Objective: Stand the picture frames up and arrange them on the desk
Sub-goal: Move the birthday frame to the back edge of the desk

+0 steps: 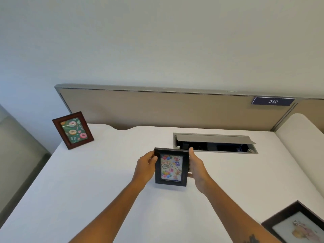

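A black picture frame with a birthday card (171, 167) is upright near the middle of the white desk (87, 181). My left hand (145, 167) grips its left edge and my right hand (197, 166) grips its right edge. I cannot tell whether its bottom rests on the desk. A brown wooden frame with a doughnut picture (73, 130) stands upright at the desk's far left corner. A third dark frame (298, 225) lies flat at the near right corner, partly cut off by the view's edge.
An open cable tray with a raised grey lid (214, 142) is sunk into the desk just behind the black frame. A tan partition panel (157, 109) runs along the back, with a "212" label (272, 101). A neighbouring desk (301, 137) lies to the right.
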Tool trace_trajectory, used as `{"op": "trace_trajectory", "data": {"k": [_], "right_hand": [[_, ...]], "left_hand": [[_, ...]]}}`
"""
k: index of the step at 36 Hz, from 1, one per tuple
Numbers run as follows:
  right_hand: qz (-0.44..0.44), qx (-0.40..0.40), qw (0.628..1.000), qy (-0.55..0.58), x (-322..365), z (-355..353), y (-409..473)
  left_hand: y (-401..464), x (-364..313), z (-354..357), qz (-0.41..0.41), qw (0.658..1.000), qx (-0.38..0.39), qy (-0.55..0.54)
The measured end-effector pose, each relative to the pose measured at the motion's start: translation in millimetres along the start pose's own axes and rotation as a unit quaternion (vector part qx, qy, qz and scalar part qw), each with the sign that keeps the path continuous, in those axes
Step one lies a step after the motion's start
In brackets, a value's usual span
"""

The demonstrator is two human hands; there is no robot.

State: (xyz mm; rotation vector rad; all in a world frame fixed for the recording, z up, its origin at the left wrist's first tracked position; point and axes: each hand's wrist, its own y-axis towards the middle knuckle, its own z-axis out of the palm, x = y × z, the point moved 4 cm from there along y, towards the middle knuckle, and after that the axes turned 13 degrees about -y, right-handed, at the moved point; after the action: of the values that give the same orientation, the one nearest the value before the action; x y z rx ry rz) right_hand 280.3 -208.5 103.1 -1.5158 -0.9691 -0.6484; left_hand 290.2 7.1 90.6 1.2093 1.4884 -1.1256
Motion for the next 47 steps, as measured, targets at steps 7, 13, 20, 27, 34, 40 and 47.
{"op": "trace_trajectory", "data": {"k": [7,13,20,27,34,40,47], "right_hand": [[-0.007,0.021,1.000,0.009,42,9,63],[-0.018,0.025,0.999,0.016,77,12,117],[-0.014,0.054,0.998,0.040,101,12,174],[0.007,0.045,0.998,0.049,113,17,222],[0.006,0.055,0.998,0.037,106,22,250],[0.015,0.056,0.998,0.038,98,21,257],[0.027,0.054,0.997,0.040,95,17,256]], "left_hand": [[68,-12,-16,0.015,1.000,-0.012,0.001],[126,-23,-19,0.006,0.999,-0.030,0.011],[182,-25,-15,0.009,0.999,-0.046,0.004],[222,-18,-15,0.002,0.998,-0.056,0.008],[240,-4,-16,-0.015,0.998,-0.056,0.012],[246,3,-12,-0.021,0.999,-0.047,0.019],[243,9,-7,-0.021,0.998,-0.047,0.020]]}}
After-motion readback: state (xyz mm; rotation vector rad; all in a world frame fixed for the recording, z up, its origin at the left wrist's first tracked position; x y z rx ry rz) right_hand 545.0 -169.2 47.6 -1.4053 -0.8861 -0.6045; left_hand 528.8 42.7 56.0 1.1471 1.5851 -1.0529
